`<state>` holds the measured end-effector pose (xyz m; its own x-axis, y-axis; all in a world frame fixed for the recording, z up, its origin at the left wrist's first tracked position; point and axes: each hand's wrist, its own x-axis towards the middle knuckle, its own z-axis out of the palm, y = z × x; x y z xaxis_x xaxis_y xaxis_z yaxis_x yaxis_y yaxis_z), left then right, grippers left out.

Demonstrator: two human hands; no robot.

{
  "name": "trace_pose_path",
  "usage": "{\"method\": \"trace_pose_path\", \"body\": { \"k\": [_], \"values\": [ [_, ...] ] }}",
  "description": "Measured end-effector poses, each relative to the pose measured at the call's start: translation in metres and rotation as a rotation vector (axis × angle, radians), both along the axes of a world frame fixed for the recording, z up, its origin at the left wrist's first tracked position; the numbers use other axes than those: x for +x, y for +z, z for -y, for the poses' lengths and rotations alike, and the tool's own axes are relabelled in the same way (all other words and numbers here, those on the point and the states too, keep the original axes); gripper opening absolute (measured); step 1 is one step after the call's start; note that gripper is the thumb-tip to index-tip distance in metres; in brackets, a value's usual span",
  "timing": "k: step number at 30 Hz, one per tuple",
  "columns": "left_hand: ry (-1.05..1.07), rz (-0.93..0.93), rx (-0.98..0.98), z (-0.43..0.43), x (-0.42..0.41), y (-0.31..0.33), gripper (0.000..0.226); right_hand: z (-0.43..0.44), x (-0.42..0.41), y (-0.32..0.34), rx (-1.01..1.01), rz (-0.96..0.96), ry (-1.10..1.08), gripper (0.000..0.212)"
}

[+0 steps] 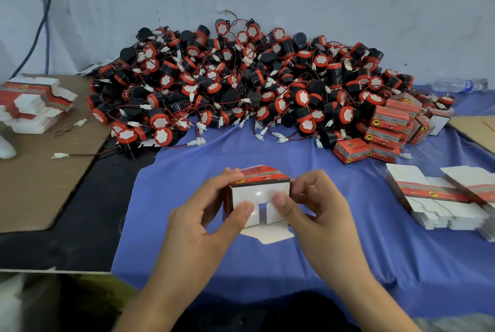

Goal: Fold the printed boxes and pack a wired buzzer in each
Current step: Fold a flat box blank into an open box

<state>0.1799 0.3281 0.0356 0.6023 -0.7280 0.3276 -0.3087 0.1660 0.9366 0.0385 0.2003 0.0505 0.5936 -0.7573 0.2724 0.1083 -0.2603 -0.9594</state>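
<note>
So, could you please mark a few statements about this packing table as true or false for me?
1. The left hand and the right hand hold the same box. True.
2. The buzzer pile lies between the person and that box. False: it lies beyond the box.
3. Folded boxes sit at the pile's right edge. True.
4. The water bottle stands upright. False: it lies on its side.
5. Flat blanks are stacked on the left only. False: there is a left stack and a right stack.
</note>
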Motion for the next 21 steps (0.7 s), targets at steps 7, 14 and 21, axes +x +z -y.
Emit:
{"method": "trace_pose_path", "body": {
  "k": [7,14,21],
  "values": [
    [0.086,-0.077,-0.04,-0.002,0.002,0.003,0.035,0.002,-0.021,-0.003,-0.109,-0.146,0.356,0.063],
    [0.045,-0.076,-0.093,0.0,-0.011,0.006,0.03,-0.014,-0.006,-0.001,0.051,0.114,0.111,0.045],
    [0.056,0.039,-0.163,0.002,-0.029,0.0,0.035,-0.019,0.003,0.001,0.244,0.146,0.083,0.045]
  ]
}}
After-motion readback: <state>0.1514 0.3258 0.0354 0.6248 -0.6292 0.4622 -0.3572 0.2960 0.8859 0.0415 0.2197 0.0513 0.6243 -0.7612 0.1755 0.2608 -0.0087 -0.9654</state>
